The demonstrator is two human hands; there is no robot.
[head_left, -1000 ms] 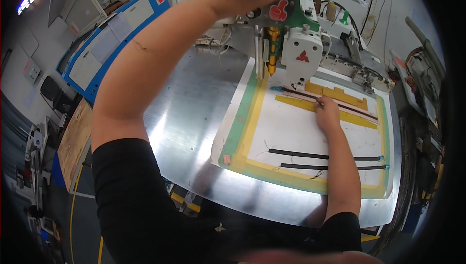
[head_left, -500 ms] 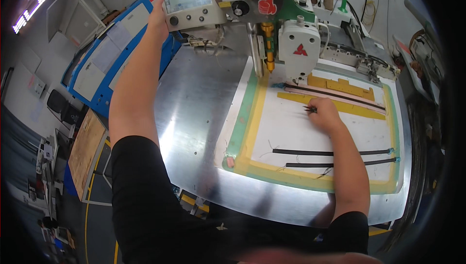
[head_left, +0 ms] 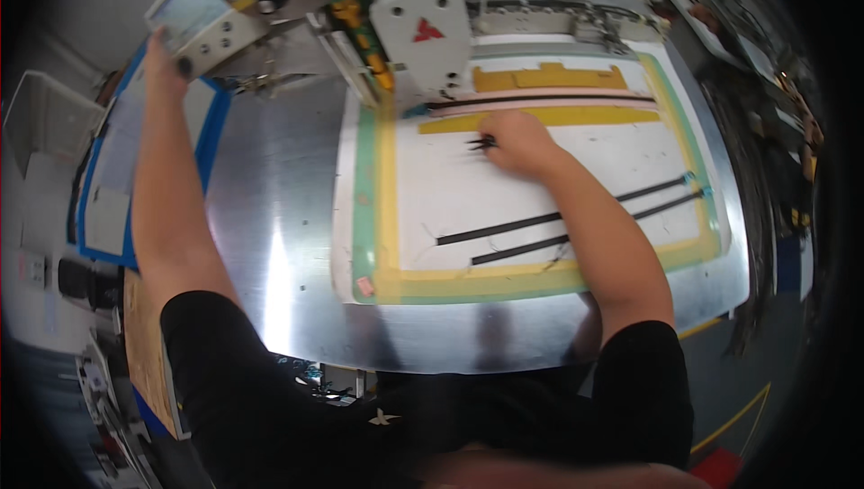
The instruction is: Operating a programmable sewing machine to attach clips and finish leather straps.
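A small dark tool (head_left: 482,142) is pinched between the closed fingers of the right hand (head_left: 520,143), its tip pointing left over the white template board (head_left: 504,197). The board is bordered with yellow and green tape and lies flat on the shiny metal desk (head_left: 270,237), under the white sewing machine head (head_left: 423,30). The right hand is rested on the board just below a yellow strip (head_left: 540,116) and a dark strip beside it. Two black strips (head_left: 558,228) are laid lower on the board, well apart from the hand. The left hand (head_left: 166,57) is stretched up to the grey control panel (head_left: 211,17), its fingers curled against the panel's edge.
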